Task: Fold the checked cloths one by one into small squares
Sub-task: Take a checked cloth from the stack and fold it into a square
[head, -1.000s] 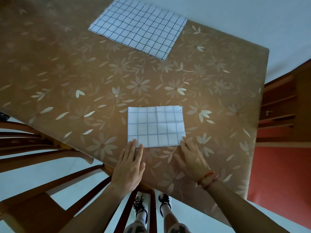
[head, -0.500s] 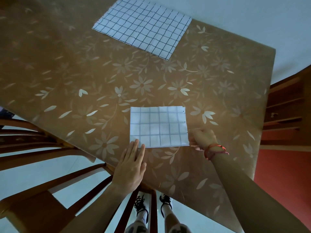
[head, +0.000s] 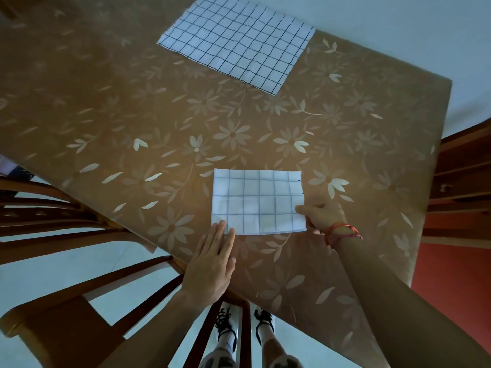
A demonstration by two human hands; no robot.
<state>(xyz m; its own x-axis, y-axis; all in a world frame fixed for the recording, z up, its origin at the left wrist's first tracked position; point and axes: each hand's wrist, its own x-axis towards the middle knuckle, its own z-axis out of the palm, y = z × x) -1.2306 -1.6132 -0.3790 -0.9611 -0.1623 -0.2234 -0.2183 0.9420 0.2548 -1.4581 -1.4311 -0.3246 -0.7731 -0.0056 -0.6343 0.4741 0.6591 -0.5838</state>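
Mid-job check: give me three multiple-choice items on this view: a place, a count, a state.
1. Where does the larger cloth lie? A) far side of the table B) on a chair C) on the floor
2. How many checked cloths are on the table? A) one B) two C) four
3. What is the right hand doing? A) pinching the smaller cloth B) lying flat C) hanging idle
Key: 1A, it lies by the far edge; 2B, one large, one small; 3A, thumb and fingers grip its right edge.
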